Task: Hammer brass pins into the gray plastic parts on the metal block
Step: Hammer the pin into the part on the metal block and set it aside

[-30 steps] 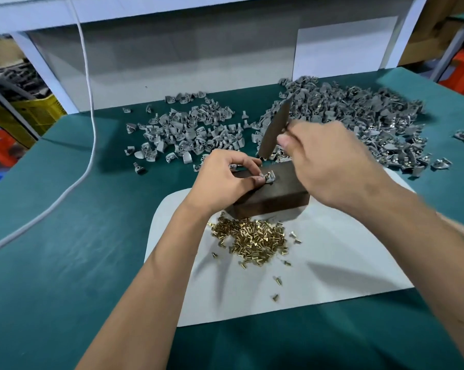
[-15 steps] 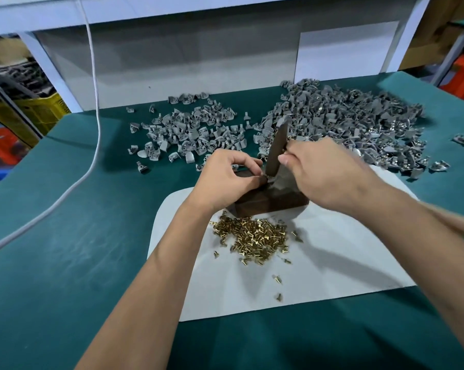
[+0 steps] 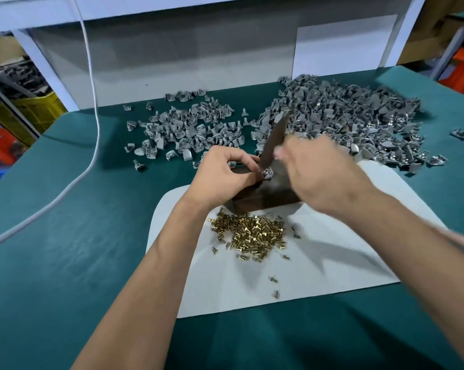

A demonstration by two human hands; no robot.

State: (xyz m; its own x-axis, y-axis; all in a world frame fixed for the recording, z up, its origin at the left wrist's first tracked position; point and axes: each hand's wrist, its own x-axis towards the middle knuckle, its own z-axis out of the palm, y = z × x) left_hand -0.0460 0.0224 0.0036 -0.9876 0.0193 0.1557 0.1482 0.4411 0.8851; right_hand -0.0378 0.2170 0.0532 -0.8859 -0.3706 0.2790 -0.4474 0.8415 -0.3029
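My left hand (image 3: pixel 225 177) still pinches the gray part (image 3: pixel 267 173) on the metal block (image 3: pixel 265 198); my right hand (image 3: pixel 321 172), gripping the hammer bar (image 3: pixel 275 141), has swung it down again.

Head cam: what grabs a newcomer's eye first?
Mid-table, the left hand pinches a gray part on the dark metal block while the blurred right hand grips a flat metal striker over it. Brass pins lie heaped on the white mat; gray-part piles crowd the table's far side.
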